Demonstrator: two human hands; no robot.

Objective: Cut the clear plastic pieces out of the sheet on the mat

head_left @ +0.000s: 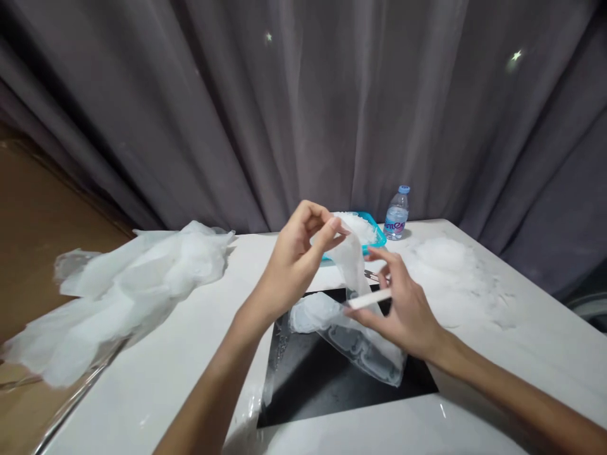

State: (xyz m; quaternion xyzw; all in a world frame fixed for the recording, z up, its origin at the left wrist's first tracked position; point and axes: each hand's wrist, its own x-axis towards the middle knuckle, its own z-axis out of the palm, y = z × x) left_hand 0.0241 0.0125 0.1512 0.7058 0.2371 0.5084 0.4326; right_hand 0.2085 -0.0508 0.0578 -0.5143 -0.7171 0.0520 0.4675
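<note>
My left hand (306,243) pinches the upper end of a thin, translucent white strip of film or fabric (349,258) that hangs down. A short white flat stick (370,298) is gripped between the thumb and fingers of my right hand (403,303), beside the strip's lower part. Below my hands, a clear plastic piece with rounded raised shapes (363,351) lies over a black mat (327,385). A crumpled whitish bundle (315,313) rests on the mat's upper left; I cannot tell what it is made of.
Behind my hands stands a turquoise tray (380,237) holding white fluffy material (358,226). A water bottle (397,213) is to its right. White fluff (448,272) spreads over the white table (190,379) at right. Sheer white material (147,265) is heaped at left, near a cardboard box (52,208).
</note>
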